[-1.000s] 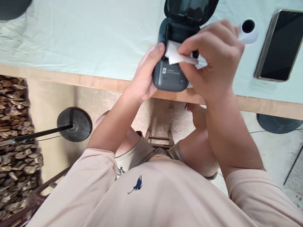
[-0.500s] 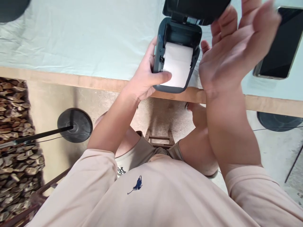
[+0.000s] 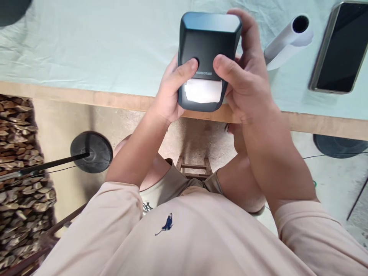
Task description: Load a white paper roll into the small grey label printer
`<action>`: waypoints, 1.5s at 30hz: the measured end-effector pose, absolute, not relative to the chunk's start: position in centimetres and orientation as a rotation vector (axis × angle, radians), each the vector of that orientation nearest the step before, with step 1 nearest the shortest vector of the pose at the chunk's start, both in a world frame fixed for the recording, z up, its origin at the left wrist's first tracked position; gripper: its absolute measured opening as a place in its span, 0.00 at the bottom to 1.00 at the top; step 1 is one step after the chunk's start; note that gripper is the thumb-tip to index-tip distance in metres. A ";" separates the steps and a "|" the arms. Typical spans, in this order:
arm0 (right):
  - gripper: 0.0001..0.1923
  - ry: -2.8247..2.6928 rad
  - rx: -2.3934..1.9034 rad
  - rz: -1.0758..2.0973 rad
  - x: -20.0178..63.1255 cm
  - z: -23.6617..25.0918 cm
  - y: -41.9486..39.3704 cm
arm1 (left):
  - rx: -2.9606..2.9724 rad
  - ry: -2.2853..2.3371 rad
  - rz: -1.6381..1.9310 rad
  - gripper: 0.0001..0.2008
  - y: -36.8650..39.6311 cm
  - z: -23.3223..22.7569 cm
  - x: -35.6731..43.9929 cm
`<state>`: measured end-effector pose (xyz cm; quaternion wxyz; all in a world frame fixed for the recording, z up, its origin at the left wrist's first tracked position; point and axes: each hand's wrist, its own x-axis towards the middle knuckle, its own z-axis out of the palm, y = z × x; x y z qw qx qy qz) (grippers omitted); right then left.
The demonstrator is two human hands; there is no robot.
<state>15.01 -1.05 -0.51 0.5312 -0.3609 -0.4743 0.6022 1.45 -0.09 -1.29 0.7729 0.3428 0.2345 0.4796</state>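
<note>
A dark portable label printer point(image 3: 208, 46) is held over the table's front edge, its lid closed. White paper point(image 3: 203, 91) sticks out of the slot at its near end. My left hand point(image 3: 175, 86) grips the printer's left side, thumb on the lid. Around the right side wraps my right hand point(image 3: 248, 73), its thumb pressing on the lid and its fingers partly hidden behind the body. The paper's inner part is hidden under the lid.
Right of my right hand, a white paper roll point(image 3: 283, 42) with a dark core stands on the cloth-covered table point(image 3: 100, 50). A smartphone point(image 3: 340, 48) lies further right. Below the table are a round black stand base point(image 3: 99, 163) and stacked firewood point(image 3: 23, 165).
The printer's lid has swung down and closed over the paper. My right hand has come from beside the raised lid to grip the printer's right side. The paper roll is now uncovered.
</note>
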 end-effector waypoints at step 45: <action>0.20 -1.575 -1.244 0.916 18.3 3.0 -1.5 | 0.741 0.531 0.942 0.13 0.5 -1.3 1.3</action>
